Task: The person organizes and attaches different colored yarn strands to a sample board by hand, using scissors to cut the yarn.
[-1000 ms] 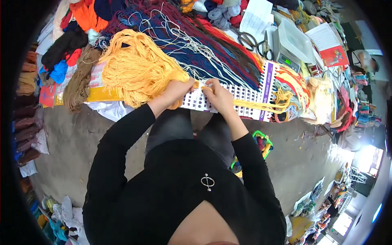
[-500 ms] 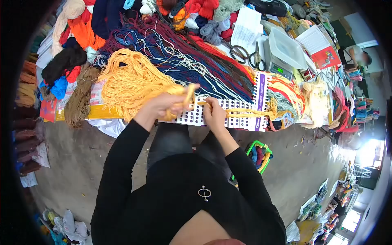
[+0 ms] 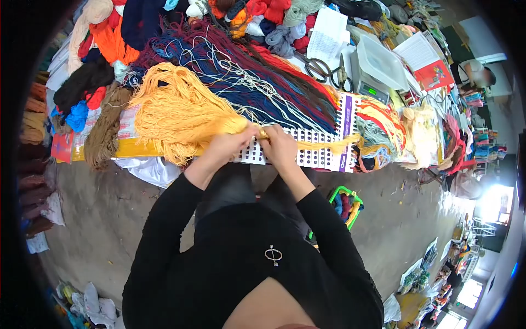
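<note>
A big bundle of yellow yarn (image 3: 175,109) lies on the table in front of me. My left hand (image 3: 230,145) grips its gathered end. My right hand (image 3: 280,147) pinches a yellow strand right beside the left hand, over a white punched card with rows of holes (image 3: 320,148). A yellow strand (image 3: 334,145) trails rightward across that card. Both hands almost touch each other.
Blue, maroon and white yarn (image 3: 246,71) spreads behind the card. Scissors (image 3: 320,68), a scale (image 3: 375,71) and papers (image 3: 422,52) lie at the back right. Brown yarn (image 3: 104,129) sits left. A green basket (image 3: 345,205) stands on the floor.
My left hand came down from a raised position and closed in on my right hand. The yellow strand across the card has pulled straighter.
</note>
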Tool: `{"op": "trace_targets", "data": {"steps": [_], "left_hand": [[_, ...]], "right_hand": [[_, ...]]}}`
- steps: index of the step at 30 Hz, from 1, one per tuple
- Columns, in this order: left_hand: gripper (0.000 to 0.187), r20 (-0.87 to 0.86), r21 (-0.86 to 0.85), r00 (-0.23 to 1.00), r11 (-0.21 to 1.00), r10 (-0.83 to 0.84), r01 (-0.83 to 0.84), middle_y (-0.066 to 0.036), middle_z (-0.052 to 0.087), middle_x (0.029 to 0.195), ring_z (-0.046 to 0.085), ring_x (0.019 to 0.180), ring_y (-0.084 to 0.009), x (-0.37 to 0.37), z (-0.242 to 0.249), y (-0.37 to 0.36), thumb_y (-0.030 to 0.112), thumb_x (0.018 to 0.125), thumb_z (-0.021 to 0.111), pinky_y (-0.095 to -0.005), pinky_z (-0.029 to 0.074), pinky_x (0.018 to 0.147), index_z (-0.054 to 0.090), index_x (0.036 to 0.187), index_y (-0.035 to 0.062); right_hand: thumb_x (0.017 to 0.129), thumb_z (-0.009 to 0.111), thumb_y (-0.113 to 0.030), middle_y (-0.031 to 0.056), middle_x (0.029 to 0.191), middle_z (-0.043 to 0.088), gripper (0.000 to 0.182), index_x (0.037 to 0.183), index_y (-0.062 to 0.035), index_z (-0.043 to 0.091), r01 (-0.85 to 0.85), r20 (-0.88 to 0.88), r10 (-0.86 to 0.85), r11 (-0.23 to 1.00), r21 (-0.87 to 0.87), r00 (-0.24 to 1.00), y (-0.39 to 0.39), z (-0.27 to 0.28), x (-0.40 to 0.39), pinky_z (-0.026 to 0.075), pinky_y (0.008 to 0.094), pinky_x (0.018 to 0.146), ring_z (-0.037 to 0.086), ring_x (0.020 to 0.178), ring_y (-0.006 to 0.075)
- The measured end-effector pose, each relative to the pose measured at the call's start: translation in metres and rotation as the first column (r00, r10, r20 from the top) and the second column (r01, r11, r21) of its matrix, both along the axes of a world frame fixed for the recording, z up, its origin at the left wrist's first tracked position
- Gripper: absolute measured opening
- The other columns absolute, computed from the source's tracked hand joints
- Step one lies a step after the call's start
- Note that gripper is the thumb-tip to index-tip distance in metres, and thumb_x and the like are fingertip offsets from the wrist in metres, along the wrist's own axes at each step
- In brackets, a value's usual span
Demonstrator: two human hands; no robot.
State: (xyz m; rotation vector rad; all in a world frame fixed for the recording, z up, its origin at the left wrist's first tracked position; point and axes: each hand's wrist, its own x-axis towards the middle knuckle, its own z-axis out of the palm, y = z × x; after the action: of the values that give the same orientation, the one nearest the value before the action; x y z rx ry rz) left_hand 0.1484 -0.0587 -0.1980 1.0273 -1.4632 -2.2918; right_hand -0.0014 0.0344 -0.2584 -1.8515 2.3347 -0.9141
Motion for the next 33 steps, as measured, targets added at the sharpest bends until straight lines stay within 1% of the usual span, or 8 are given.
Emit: {"op": "trace_targets", "data": {"steps": [5, 11, 15, 22, 25, 29, 31, 33], "left_hand": [[0.022, -0.188, 0.263, 0.907, 0.909, 0.376, -0.322, 0.007, 0.045, 0.064, 0.035, 0.048, -0.0011, 0.052, 0.064, -0.035, 0.025, 0.093, 0.057, -0.0156, 0.023, 0.043, 0.061, 0.099, 0.0046], [0.031, -0.405, -0.598, 0.568, 0.261, 0.716, -0.757, 0.000, 0.061, 0.088, 0.057, 0.076, -0.0072, 0.071, 0.065, -0.056, 0.024, 0.095, 0.054, -0.0227, 0.047, 0.066, 0.059, 0.113, -0.0004], [0.019, -0.222, -0.677, 0.943, 0.656, 0.249, -0.333, -0.006, 0.064, 0.091, 0.059, 0.087, -0.0185, 0.017, -0.012, -0.014, 0.021, 0.090, 0.058, -0.0334, 0.045, 0.081, 0.065, 0.095, 0.0037], [0.025, 0.442, -0.894, 0.896, -0.060, 0.045, 0.444, -0.015, 0.058, 0.087, 0.056, 0.087, -0.0329, -0.001, -0.061, -0.028, 0.031, 0.086, 0.056, -0.0430, 0.044, 0.078, 0.062, 0.089, 0.0063], [0.016, 0.083, -0.900, 0.985, 0.435, 0.152, 0.008, -0.015, 0.060, 0.082, 0.060, 0.081, -0.0309, 0.034, -0.056, -0.044, 0.018, 0.088, 0.056, -0.0399, 0.047, 0.073, 0.062, 0.092, 0.0040], [0.021, 0.084, -0.995, 0.992, -0.048, 0.097, 0.089, -0.010, 0.063, 0.096, 0.060, 0.087, -0.0223, 0.053, -0.051, -0.058, 0.017, 0.092, 0.055, -0.0356, 0.047, 0.076, 0.064, 0.107, 0.0058], [0.024, 0.109, -0.953, 0.992, 0.289, 0.069, 0.085, -0.011, 0.062, 0.099, 0.059, 0.093, -0.0244, 0.028, -0.041, -0.038, 0.017, 0.091, 0.055, -0.0362, 0.046, 0.080, 0.063, 0.112, 0.0085], [0.025, 0.214, -0.968, 0.976, 0.121, -0.047, 0.219, -0.013, 0.060, 0.100, 0.056, 0.098, -0.0299, 0.010, -0.058, -0.030, 0.018, 0.086, 0.054, -0.0408, 0.043, 0.086, 0.062, 0.108, 0.0091]], "right_hand": [[0.072, 0.068, -0.020, 0.0031, 0.084, 0.059, 0.017, 0.087, -0.0149, 0.062, 0.005, 0.013, -0.005, 1.000, -0.004, 1.000, 0.002, 0.002, -0.001, 0.047, 0.0384, 0.058, 0.060, 0.063, 0.0281], [0.080, 0.064, -0.014, 0.0107, 0.076, 0.062, 0.013, 0.089, -0.0072, 0.058, 0.059, 0.104, -0.062, 0.998, 0.029, 0.993, 0.008, -0.002, -0.001, 0.049, 0.0384, 0.060, 0.062, 0.066, 0.0304], [0.079, 0.061, -0.004, 0.0125, 0.073, 0.055, 0.012, 0.085, -0.0024, 0.051, 0.195, 0.373, -0.167, 0.980, -0.040, 0.913, 0.010, -0.011, -0.007, 0.046, 0.0321, 0.058, 0.057, 0.063, 0.0237], [0.078, 0.059, -0.014, 0.0142, 0.082, 0.060, 0.016, 0.092, -0.0099, 0.053, 0.204, 0.300, -0.200, 0.979, 0.019, 0.933, 0.008, 0.000, -0.001, 0.047, 0.0435, 0.065, 0.060, 0.073, 0.0347], [0.074, 0.065, -0.025, 0.0106, 0.087, 0.060, 0.028, 0.096, -0.0106, 0.056, 0.104, 0.181, -0.138, 0.977, 0.188, 0.974, 0.006, 0.007, 0.001, 0.046, 0.0433, 0.066, 0.060, 0.074, 0.0326], [0.071, 0.068, -0.033, 0.0082, 0.087, 0.057, 0.037, 0.096, -0.0074, 0.056, 0.018, -0.019, -0.018, 1.000, 0.021, 1.000, 0.003, 0.004, 0.006, 0.044, 0.0408, 0.060, 0.058, 0.068, 0.0285], [0.071, 0.068, -0.031, 0.0074, 0.085, 0.057, 0.035, 0.094, -0.0082, 0.056, 0.021, -0.014, -0.022, 1.000, -0.014, 1.000, 0.001, 0.003, 0.005, 0.043, 0.0398, 0.058, 0.057, 0.065, 0.0282], [0.071, 0.068, -0.030, 0.0074, 0.084, 0.057, 0.033, 0.094, -0.0092, 0.056, 0.028, 0.004, -0.028, 1.000, -0.002, 1.000, 0.002, 0.003, 0.005, 0.043, 0.0400, 0.058, 0.057, 0.063, 0.0286]]}}
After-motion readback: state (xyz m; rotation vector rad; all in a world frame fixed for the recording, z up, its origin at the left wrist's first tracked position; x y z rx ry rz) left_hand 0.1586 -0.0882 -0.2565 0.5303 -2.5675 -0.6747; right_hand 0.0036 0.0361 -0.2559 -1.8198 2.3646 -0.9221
